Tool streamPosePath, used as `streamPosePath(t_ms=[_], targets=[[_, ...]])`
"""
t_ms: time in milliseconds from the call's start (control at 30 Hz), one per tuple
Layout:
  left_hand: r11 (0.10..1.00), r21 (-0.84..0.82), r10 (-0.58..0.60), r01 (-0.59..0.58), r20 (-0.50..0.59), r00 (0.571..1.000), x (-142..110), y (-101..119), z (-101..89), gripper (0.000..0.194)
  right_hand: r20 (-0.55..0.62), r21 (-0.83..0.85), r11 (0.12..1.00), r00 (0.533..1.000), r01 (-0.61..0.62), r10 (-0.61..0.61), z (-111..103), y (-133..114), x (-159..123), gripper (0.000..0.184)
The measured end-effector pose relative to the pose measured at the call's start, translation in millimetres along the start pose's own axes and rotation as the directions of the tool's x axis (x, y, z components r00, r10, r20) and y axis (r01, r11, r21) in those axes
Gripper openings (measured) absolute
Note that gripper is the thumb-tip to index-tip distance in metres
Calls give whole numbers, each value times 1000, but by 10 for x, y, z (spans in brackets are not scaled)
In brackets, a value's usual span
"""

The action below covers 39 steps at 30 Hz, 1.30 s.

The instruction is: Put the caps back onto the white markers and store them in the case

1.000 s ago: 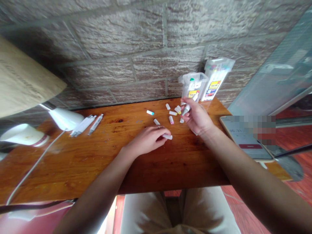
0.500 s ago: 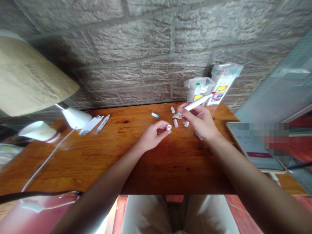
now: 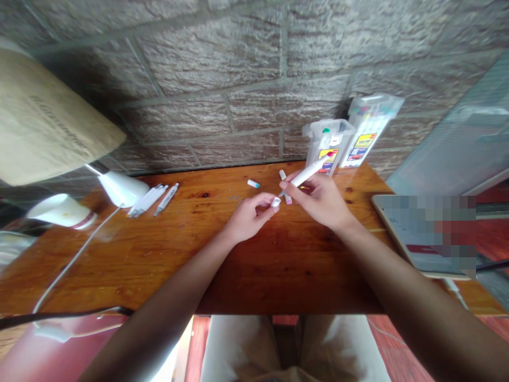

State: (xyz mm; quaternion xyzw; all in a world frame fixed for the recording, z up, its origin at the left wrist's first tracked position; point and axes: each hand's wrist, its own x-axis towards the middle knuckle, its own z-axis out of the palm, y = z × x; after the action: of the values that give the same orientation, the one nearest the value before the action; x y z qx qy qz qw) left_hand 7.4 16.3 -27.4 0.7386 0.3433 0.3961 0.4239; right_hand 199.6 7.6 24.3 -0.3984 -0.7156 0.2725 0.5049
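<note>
My left hand (image 3: 253, 216) pinches a small white marker cap (image 3: 275, 202) between thumb and fingertips. Close to its right, my right hand (image 3: 320, 197) is closed around a white marker (image 3: 308, 172) with a red far end. The marker slants, its tip end pointing down-left toward the cap; tip and cap look very near each other, and whether they touch I cannot tell. A white cap with a teal end (image 3: 253, 183) lies on the table behind my left hand. Two more loose caps, one white (image 3: 282, 174) and one pink-ended (image 3: 288, 200), lie beside my right fingers.
Two clear plastic marker cases (image 3: 324, 140) stand by the stone wall. At the right is a tablet (image 3: 421, 239). Several white markers (image 3: 148, 200), a lamp (image 3: 121, 188), its white cord and a paper cup (image 3: 59, 211) occupy the left of the wooden table (image 3: 254, 276).
My right hand has brought the marker down and left, so its tip end is now next to the cap. My left hand keeps the cap in nearly the same place.
</note>
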Motion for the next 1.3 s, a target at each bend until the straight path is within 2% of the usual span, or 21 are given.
streamPosePath(t_ms=[200, 500, 633, 800, 900, 1100, 1300], targets=[[1000, 13, -2, 2, 3, 1000, -4, -2, 2, 26, 16, -50, 999, 1000, 8, -7, 4, 61, -21, 30], [1000, -2, 11, -11, 19, 1000, -6, 21, 3, 25, 29, -65, 997, 999, 28, -26, 14, 66, -24, 30], [1000, -7, -4, 5, 16, 1000, -12, 39, 4, 26, -21, -89, 995, 999, 41, -43, -6, 9, -16, 30], [1000, -27, -15, 15, 4, 1000, -9, 23, 8, 27, -129, 21, 997, 989, -68, 70, -20, -33, 2, 37], [999, -28, -15, 15, -1, 1000, -1, 6, 6, 26, -114, 29, 997, 990, -75, 77, -11, -48, 1, 38], [1000, -12, -10, 9, -14, 1000, 10, 3, 3, 28, -70, -73, 997, 997, 17, -22, -2, -49, -14, 34], [1000, -9, 3, -4, -15, 1000, 8, -6, 0, 26, -31, -104, 995, 999, 4, -8, 22, 11, -30, 33]])
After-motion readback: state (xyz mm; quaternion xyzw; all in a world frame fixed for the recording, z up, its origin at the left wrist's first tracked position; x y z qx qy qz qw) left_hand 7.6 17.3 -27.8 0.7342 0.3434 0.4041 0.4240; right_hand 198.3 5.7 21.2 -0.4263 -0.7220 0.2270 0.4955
